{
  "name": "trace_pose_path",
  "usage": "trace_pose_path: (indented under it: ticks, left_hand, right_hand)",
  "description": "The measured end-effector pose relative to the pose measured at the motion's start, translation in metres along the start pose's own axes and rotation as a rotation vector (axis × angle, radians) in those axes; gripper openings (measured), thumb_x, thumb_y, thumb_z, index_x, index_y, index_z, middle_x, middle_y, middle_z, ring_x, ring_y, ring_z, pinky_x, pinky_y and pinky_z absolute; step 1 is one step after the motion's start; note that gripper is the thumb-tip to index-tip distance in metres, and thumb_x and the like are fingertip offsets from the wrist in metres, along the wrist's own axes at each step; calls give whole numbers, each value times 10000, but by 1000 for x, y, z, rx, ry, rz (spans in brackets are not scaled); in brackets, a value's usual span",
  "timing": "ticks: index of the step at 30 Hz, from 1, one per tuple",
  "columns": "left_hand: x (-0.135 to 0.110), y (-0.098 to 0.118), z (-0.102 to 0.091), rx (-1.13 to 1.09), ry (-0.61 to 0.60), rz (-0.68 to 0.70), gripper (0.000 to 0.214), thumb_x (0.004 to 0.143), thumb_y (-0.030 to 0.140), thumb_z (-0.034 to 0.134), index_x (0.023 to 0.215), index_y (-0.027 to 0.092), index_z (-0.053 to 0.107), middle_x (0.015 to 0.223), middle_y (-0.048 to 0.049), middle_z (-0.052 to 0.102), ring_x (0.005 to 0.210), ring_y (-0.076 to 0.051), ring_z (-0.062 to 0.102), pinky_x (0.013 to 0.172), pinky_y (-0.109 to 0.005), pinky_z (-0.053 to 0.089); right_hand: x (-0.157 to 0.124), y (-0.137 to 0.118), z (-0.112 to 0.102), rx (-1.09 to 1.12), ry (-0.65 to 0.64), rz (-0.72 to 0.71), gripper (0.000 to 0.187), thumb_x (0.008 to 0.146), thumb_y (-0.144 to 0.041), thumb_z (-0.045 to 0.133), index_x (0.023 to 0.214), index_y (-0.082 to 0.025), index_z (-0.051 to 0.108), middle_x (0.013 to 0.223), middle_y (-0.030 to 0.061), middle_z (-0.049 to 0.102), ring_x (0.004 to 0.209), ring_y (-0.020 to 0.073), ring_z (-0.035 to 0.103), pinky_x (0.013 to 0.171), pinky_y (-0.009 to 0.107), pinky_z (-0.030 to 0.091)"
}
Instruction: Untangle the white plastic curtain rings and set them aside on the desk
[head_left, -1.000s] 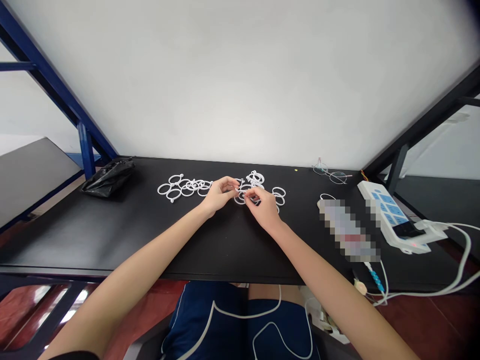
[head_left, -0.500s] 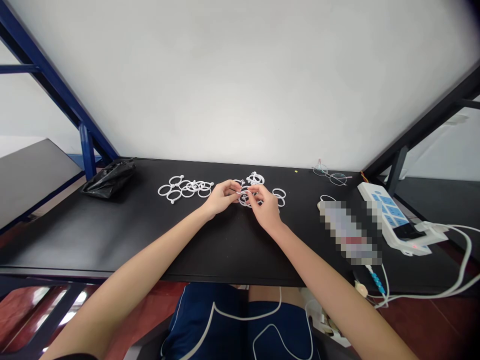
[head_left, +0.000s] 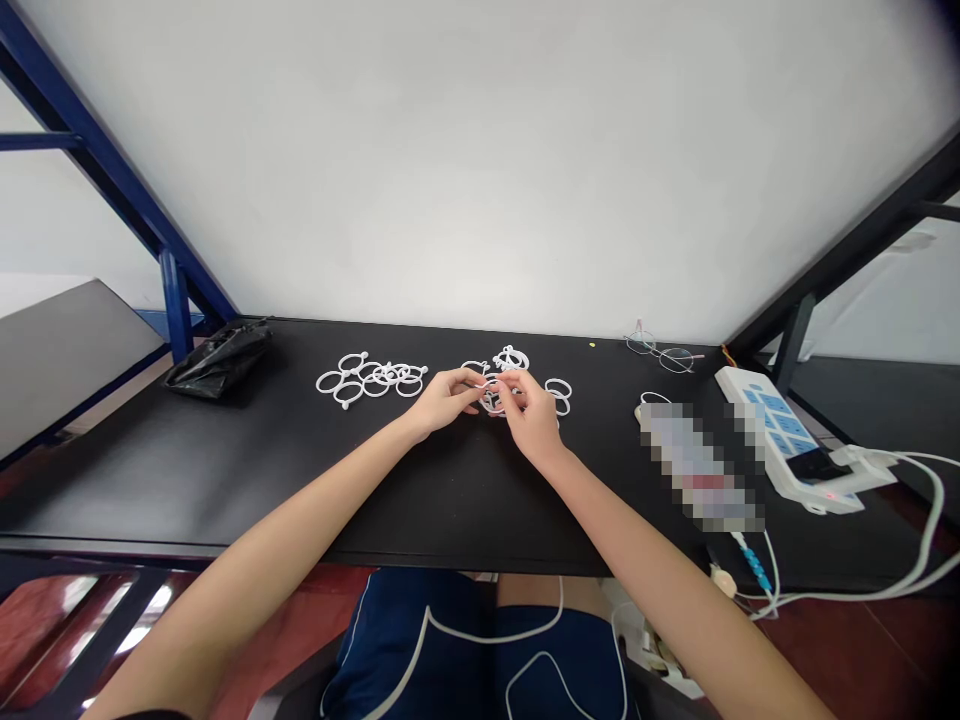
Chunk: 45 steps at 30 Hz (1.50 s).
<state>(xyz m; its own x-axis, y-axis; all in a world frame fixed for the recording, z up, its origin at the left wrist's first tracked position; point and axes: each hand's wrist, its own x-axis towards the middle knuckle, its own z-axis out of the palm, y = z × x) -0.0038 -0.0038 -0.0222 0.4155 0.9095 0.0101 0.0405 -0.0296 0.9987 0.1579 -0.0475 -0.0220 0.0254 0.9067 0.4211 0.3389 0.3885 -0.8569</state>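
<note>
My left hand (head_left: 444, 400) and my right hand (head_left: 531, 412) meet over the middle of the black table (head_left: 225, 450). Both pinch a white plastic ring (head_left: 491, 390) between their fingertips, just above a small heap of white rings (head_left: 512, 360). Two more loose rings (head_left: 559, 392) lie right of my right hand. A separate cluster of several white rings (head_left: 371, 377) lies flat on the table to the left of my left hand.
A crumpled black plastic bag (head_left: 217, 357) sits at the back left. Eyeglasses (head_left: 660, 348) lie at the back right. A white power strip (head_left: 780, 432) with cables and a blurred object (head_left: 694, 460) occupy the right side. Blue metal frame bars (head_left: 174, 300) rise at left.
Both hands have lifted slightly and drawn together on the ring, with the right hand shifting a little toward the back. The ring clusters on the table stay put.
</note>
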Motion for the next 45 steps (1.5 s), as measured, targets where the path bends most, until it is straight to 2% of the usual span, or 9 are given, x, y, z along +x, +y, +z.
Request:
trace_pose_path:
  ticks: [7,12,17,21,31,35,39,42,45]
  left_hand:
    - [-4,6,3,-33,-115,-66,335,871,490,587,960,174,521,884,-68,698,865,-216,708,641,-289,569]
    - [-3,4,1,-39,-143,-85,399,861,552,565,972,170,528,878,-77,707,843,-209,704,655,-307,569]
    - [-5,9,-1,-42,-148,-84,375,835,521,612,864,150,563,770,-46,665,732,-152,658,644,-282,556]
    - [-7,14,-1,-94,-205,-59,364,816,489,641,753,141,554,709,-24,617,684,-126,615,619,-255,543]
    - [-11,16,3,-25,-285,67,323,778,432,711,863,135,615,763,-23,613,695,-115,604,608,-236,538]
    - [-12,16,3,-25,-270,77,315,781,431,710,850,134,628,707,-5,593,676,-107,583,604,-237,541]
    - [-12,15,3,-41,-262,80,312,782,422,712,799,130,605,684,-2,586,668,-104,579,599,-235,542]
    - [-11,13,4,-27,-269,88,306,787,414,707,826,126,610,692,-5,586,672,-105,588,597,-231,538]
    - [-10,10,5,-14,-265,109,299,789,407,704,867,133,615,739,-9,600,682,-107,600,601,-232,539]
  right_hand:
    - [0,1,-1,-16,11,-8,213,932,-391,474,979,-206,569,874,73,726,661,191,712,586,306,598]
    - [1,2,-1,56,12,20,277,945,-449,450,1029,-206,549,871,58,716,545,150,682,543,278,574]
    - [1,1,-3,38,7,47,304,951,-472,423,1011,-201,548,803,27,680,470,125,643,487,250,528]
    - [1,1,-3,19,-19,42,276,962,-445,395,983,-204,527,695,-12,625,411,113,589,445,240,481]
    - [0,0,-4,-72,-75,32,208,978,-385,363,945,-233,502,529,-52,526,401,138,540,454,260,427]
    - [0,-3,-4,-50,-108,18,209,960,-388,412,915,-223,531,663,-5,604,480,145,581,495,276,468]
    - [0,-6,-4,-97,-75,-75,286,952,-396,432,863,-196,616,842,59,643,663,168,622,536,270,496]
    - [-1,-8,-5,-65,-78,-87,383,974,-436,371,952,-185,661,915,81,667,743,179,636,535,260,510]
    - [-2,-10,-4,-56,-112,-80,352,929,-456,485,1081,-185,650,997,90,683,817,198,655,542,257,529]
